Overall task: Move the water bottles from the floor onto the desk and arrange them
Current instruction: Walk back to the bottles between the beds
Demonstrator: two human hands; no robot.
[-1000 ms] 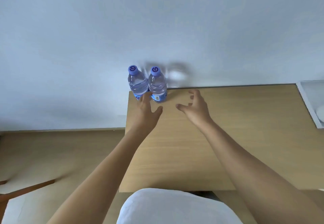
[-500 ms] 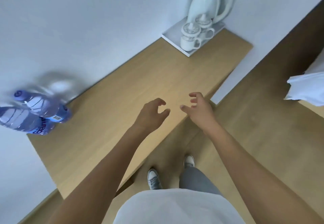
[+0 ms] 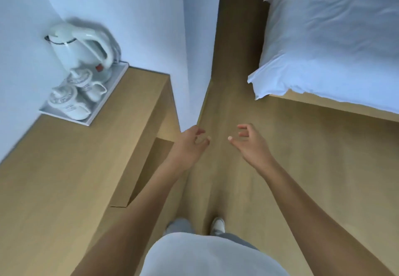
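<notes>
No water bottle is in view now. The wooden desk fills the left side of the head view. My left hand hangs over the floor just past the desk's right edge, fingers loosely curled, holding nothing. My right hand is level with it a little to the right, also loosely curled and empty. Both forearms reach forward from the bottom of the frame.
A white tray at the desk's far end carries a white kettle and two lidded cups. A bed with white bedding stands at the right. Wooden floor runs between desk and bed, along a white wall.
My view has swung right, away from the two bottles at the desk's left end; they have left the frame. Both hands drew back from the desk and now hang over the floor.
</notes>
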